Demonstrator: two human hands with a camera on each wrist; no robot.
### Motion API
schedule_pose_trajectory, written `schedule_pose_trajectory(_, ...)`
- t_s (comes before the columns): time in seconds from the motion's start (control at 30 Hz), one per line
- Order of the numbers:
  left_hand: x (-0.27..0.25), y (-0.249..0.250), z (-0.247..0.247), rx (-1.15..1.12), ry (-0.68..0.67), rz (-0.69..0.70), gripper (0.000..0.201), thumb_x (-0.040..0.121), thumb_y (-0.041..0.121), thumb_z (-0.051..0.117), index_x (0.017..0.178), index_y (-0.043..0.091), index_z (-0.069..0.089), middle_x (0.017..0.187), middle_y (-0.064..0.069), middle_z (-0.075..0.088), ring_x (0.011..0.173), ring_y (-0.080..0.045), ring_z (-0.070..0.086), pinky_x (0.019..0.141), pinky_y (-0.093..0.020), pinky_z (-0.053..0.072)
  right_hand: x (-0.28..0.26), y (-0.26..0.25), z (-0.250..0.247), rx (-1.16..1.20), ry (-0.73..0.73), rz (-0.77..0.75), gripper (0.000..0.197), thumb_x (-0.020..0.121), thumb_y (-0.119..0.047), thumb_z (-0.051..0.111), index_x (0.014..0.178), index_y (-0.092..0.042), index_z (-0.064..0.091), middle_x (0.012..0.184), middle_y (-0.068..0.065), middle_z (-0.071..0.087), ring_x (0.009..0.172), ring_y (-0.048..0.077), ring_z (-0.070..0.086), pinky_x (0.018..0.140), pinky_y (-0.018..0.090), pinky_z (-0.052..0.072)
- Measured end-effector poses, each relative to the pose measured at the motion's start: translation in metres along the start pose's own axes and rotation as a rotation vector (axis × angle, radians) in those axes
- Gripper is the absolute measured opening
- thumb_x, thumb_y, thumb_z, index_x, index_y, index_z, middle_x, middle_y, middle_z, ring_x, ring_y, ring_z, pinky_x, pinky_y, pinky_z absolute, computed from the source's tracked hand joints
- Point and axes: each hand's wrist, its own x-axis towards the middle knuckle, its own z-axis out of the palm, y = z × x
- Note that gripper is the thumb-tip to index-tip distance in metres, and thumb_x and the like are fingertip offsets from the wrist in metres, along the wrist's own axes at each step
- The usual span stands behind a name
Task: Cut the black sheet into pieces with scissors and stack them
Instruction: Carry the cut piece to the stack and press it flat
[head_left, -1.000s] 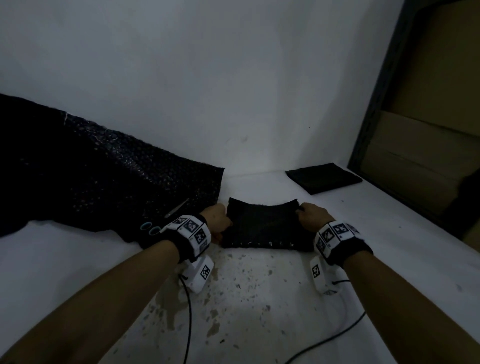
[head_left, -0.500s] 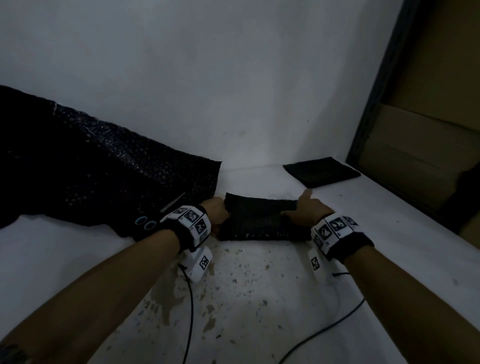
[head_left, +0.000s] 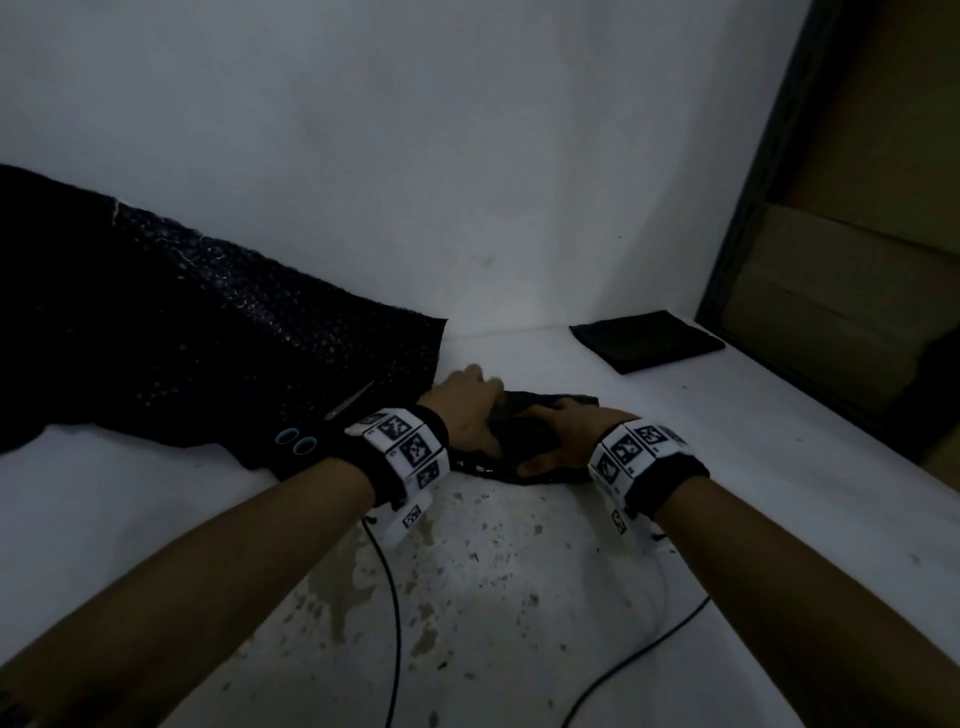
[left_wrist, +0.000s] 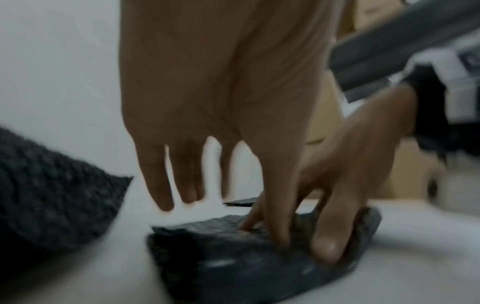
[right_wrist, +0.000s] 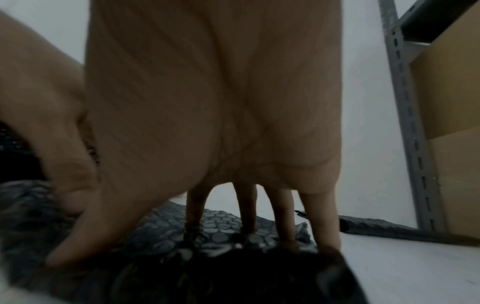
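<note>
The black sheet (head_left: 197, 353) lies spread over the far left of the white worktop (head_left: 779, 493), with the scissors (head_left: 322, 426) resting on its near edge. A cut piece (head_left: 524, 431) sits crumpled at the centre, just right of the sheet. The right hand (head_left: 566, 431) presses on it with straight, spread fingers (right_wrist: 326, 216). The left hand (head_left: 467, 410) hangs over its left end, fingers straight; contact is blurred, perhaps only the thumb. A stack of pieces (head_left: 644, 340) lies far right.
</note>
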Motion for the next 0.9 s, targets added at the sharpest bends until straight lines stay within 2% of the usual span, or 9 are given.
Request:
schedule_pose_trajectory(0.1, -0.002, 0.006, -0.004, -0.057, -0.190, 0.024, 0.068, 0.080, 0.037, 0.080, 0.138, 0.013, 0.053, 0.134, -0.011, 0.054, 0.120, -0.028, 0.054, 0.097, -0.035, 0.050, -0.005, 0.004, -0.001, 0.022, -0.009, -0.011, 0.095, 0.073, -0.071, 0.071, 0.152, -0.046, 0.024, 0.159, 0.003, 0.028, 0.141, 0.030, 0.037, 0.110, 0.046, 0.037)
schedule_pose_trajectory(0.17, -0.004, 0.004, -0.003, -0.076, -0.197, 0.007, 0.077, 0.082, 0.039, 0.079, 0.147, 0.015, 0.045, 0.143, -0.009, 0.048, 0.130, -0.026, 0.047, 0.101, -0.029, 0.044, -0.010, 0.011, -0.004, 0.033, -0.011, -0.006, 0.095, 0.074, -0.067, 0.073, 0.153, -0.044, 0.025, 0.161, -0.002, 0.027, 0.144, 0.026, 0.034, 0.114, 0.044, 0.034)
schedule_pose_trajectory(0.27, -0.004, -0.002, -0.003, -0.084, -0.194, -0.022, 0.089, 0.079, 0.046, 0.080, 0.152, 0.019, 0.036, 0.152, -0.009, 0.036, 0.138, -0.025, 0.037, 0.110, -0.030, 0.038, -0.020, 0.026, -0.011, 0.027, -0.038, 0.061, 0.095, 0.074, -0.063, 0.076, 0.153, -0.043, 0.026, 0.161, -0.002, 0.026, 0.143, 0.026, 0.036, 0.113, 0.042, 0.036)
schedule_pose_trajectory(0.37, -0.006, -0.007, -0.007, -0.086, -0.228, -0.024, 0.095, 0.076, 0.046, 0.082, 0.154, 0.021, 0.033, 0.156, -0.003, 0.032, 0.141, -0.023, 0.035, 0.111, -0.028, 0.036, -0.027, 0.038, -0.015, -0.012, -0.038, 0.164, 0.100, 0.072, -0.063, 0.078, 0.153, -0.038, 0.026, 0.153, 0.005, 0.035, 0.135, 0.030, 0.043, 0.105, 0.042, 0.042)
schedule_pose_trajectory(0.43, -0.006, -0.009, -0.008, -0.085, -0.244, -0.031, 0.097, 0.075, 0.046, 0.083, 0.154, 0.023, 0.032, 0.157, -0.002, 0.030, 0.142, -0.022, 0.033, 0.111, -0.028, 0.035, -0.030, 0.040, -0.017, 0.007, -0.036, 0.253, 0.101, 0.072, -0.059, 0.080, 0.152, -0.024, 0.029, 0.147, 0.011, 0.043, 0.130, 0.030, 0.049, 0.099, 0.039, 0.046)
schedule_pose_trajectory(0.53, -0.004, -0.008, -0.007, -0.077, -0.242, -0.044, 0.099, 0.074, 0.047, 0.084, 0.154, 0.023, 0.032, 0.157, -0.004, 0.030, 0.142, -0.023, 0.033, 0.113, -0.032, 0.036, -0.030, 0.038, -0.019, 0.111, -0.019, 0.323, 0.077, 0.083, -0.048, 0.077, 0.139, -0.005, 0.045, 0.135, 0.015, 0.057, 0.119, 0.029, 0.060, 0.091, 0.035, 0.052)
schedule_pose_trajectory(0.73, -0.001, -0.005, -0.005, -0.098, -0.243, -0.066, 0.099, 0.072, 0.047, 0.085, 0.154, 0.022, 0.033, 0.155, -0.005, 0.032, 0.140, -0.024, 0.035, 0.111, -0.030, 0.037, -0.021, 0.040, -0.016, 0.359, 0.076, 0.355, 0.058, 0.084, -0.056, 0.071, 0.110, -0.007, 0.055, 0.100, 0.011, 0.061, 0.084, 0.022, 0.060, 0.057, 0.026, 0.046)
schedule_pose_trajectory(0.8, -0.002, -0.006, -0.004, -0.108, -0.243, -0.071, 0.100, 0.072, 0.048, 0.084, 0.154, 0.022, 0.032, 0.155, -0.005, 0.030, 0.140, -0.024, 0.034, 0.112, -0.029, 0.036, -0.020, 0.044, -0.018, 0.396, 0.021, 0.383, 0.061, 0.084, -0.059, 0.070, 0.113, -0.009, 0.051, 0.103, 0.011, 0.058, 0.086, 0.022, 0.055, 0.058, 0.026, 0.042)
schedule_pose_trajectory(0.9, -0.001, -0.006, -0.005, -0.092, -0.247, -0.080, 0.102, 0.071, 0.051, 0.084, 0.154, 0.025, 0.031, 0.154, -0.006, 0.028, 0.141, -0.025, 0.032, 0.113, -0.031, 0.035, -0.016, 0.055, -0.018, 0.528, 0.006, 0.378, 0.062, 0.083, -0.054, 0.073, 0.118, -0.006, 0.055, 0.113, 0.014, 0.062, 0.095, 0.026, 0.059, 0.072, 0.028, 0.050)
